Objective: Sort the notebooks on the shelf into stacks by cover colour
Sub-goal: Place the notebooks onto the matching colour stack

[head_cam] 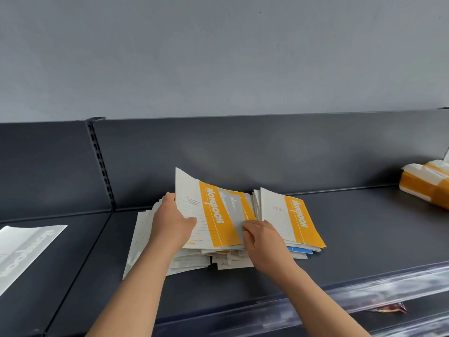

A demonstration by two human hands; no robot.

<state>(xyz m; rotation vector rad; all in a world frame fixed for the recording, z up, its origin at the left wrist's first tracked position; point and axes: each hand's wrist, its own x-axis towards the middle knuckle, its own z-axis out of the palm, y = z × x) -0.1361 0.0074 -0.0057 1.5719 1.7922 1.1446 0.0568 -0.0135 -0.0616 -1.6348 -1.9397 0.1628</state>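
A loose pile of thin notebooks (194, 260) lies on the dark shelf (352, 234). My left hand (171, 222) grips the left edge of a yellow-striped notebook (206, 215) and tilts it up off the pile. Under it shows a grey-striped notebook (234, 210), and my right hand (261, 242) pinches its lower edge. Another yellow-striped notebook (294, 217) tops a small stack to the right, with a blue cover (300, 250) peeking out beneath. A grey-striped notebook (23, 251) lies alone at the far left.
A plastic-wrapped bundle of yellow notebooks (427, 183) sits at the far right of the shelf. The shelf's back panel (243, 152) rises behind the pile. A clear price rail (315, 305) runs along the front edge, with a lower shelf below.
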